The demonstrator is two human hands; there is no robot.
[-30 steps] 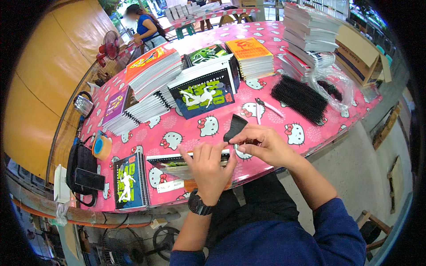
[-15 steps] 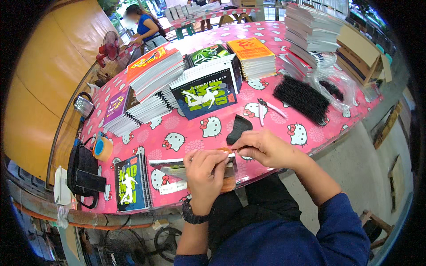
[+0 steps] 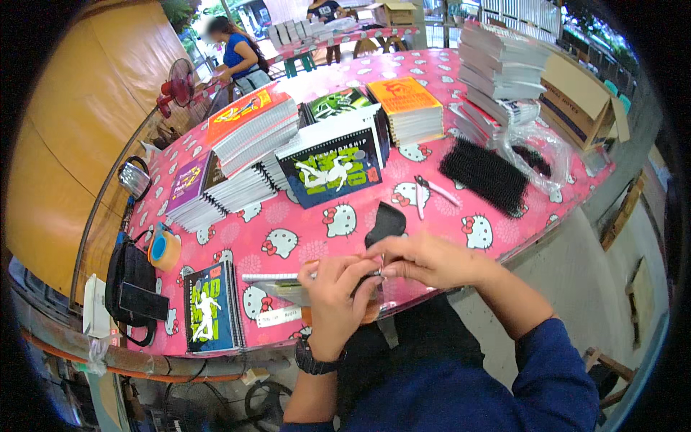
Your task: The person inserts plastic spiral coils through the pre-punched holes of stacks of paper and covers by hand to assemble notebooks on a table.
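At the table's near edge my left hand [image 3: 332, 291], with a black watch on its wrist, is closed over what looks like a notebook [image 3: 268, 278]. The notebook lies flat; its white edge shows left of my fingers and an orange part [image 3: 371, 312] below them. My right hand [image 3: 435, 263] pinches at the notebook's right end, its fingertips close to my left ones. What it pinches is too small to make out. Just beyond lies a black curved piece [image 3: 385, 223], with pink-handled pliers [image 3: 433, 196] to its right.
Black spiral coils [image 3: 484, 176] lie at the right beside clear plastic [image 3: 543, 155]. Stacks of spiral notebooks [image 3: 252, 126] stand across the middle. A tall paper stack [image 3: 500, 65] rises back right. One notebook [image 3: 210, 306], a tape roll [image 3: 165, 250] and a black bag [image 3: 133, 288] are left.
The whole view has shifted slightly, so the table sits lower. My right hand has come a little nearer to me, its fingers stretched more across the notebook's end. My left hand stays on the notebook.
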